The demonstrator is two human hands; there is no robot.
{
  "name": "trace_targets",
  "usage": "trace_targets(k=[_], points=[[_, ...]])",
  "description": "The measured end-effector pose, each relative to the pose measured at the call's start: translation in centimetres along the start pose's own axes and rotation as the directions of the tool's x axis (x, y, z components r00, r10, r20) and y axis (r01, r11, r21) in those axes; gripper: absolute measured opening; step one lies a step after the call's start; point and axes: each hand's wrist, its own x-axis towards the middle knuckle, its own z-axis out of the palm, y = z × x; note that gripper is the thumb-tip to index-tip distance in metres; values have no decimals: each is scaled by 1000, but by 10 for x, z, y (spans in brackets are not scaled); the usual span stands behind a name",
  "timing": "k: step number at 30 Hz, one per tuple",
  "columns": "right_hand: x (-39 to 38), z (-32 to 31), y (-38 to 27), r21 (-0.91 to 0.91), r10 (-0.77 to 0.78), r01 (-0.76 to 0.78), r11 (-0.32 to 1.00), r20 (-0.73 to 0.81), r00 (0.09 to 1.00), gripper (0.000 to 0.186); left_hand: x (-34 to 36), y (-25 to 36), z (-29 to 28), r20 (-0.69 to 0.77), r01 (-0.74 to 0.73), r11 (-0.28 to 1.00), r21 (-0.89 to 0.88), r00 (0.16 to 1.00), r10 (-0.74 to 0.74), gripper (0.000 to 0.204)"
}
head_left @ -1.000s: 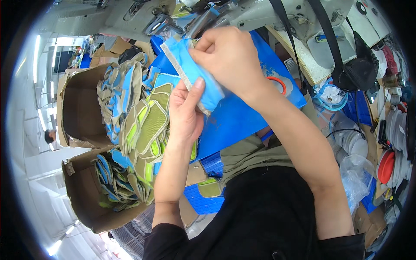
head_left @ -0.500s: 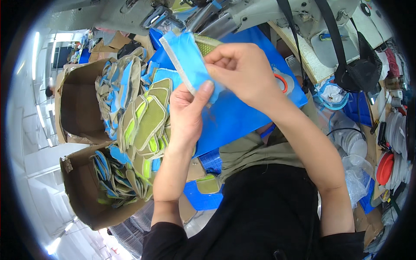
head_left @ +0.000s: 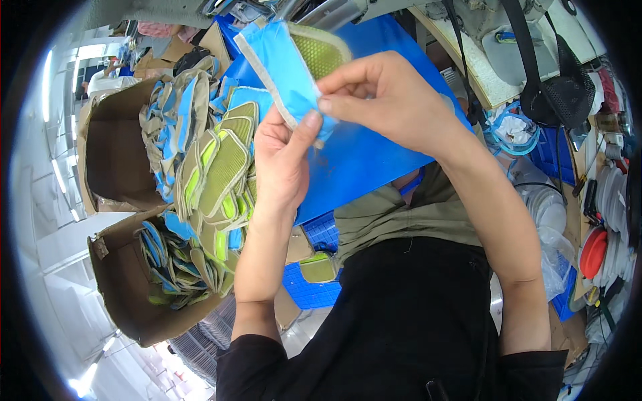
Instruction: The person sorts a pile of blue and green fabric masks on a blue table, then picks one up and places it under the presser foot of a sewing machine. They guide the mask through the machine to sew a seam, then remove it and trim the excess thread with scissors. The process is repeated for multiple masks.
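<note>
My left hand (head_left: 284, 157) pinches the lower end of a blue fabric piece (head_left: 277, 60) with a pale woven edging, thumb on top. Behind it, joined or simply overlapping, shows a green mesh pad (head_left: 321, 52) with a pale bound rim. My right hand (head_left: 401, 100) has thumb and fingers closed at the right edge of the blue fabric, near its lower end. Both hands hold the work above a blue work surface (head_left: 374, 174). Left of my left hand lies a heap of green mesh pads (head_left: 231, 170) with beige binding.
Two cardboard boxes (head_left: 110, 267) stand at the left; blue and beige strips (head_left: 175, 123) are heaped by the farther one. Grey machine parts (head_left: 338, 13) cross the far edge. A table (head_left: 491, 87) and black straps (head_left: 525, 60) are at the right, beyond a blue basket (head_left: 525, 144).
The view has shifted slightly. The fabric has turned so more of the green mesh pad shows behind the blue piece. My right hand has moved a little right of it, still pinching.
</note>
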Motion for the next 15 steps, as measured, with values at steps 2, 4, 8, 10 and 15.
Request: trace_targets(k=[2,4,8,10,15], points=[[0,1,1,-23,-11,11,1000,-4,1000,21,0,1,0,12,3,1000,19,1000,-3,33],[1,3,2,-47,-30,29,998,-25,999,21,-1,1,-7,46,6,999,39,999,-8,34],[3,5,6,-96,-2,-8,995,-96,995,22,0,7,-2,60,-12,1000,21,998,11,31],[3,8,8,-71,0,-10,997,-134,991,23,1,11,-3,30,-23,999,-39,999,24,29],[-2,12,2,-156,41,-70,985,-180,983,26,16,28,-1,-54,-1,996,-84,999,-4,24]])
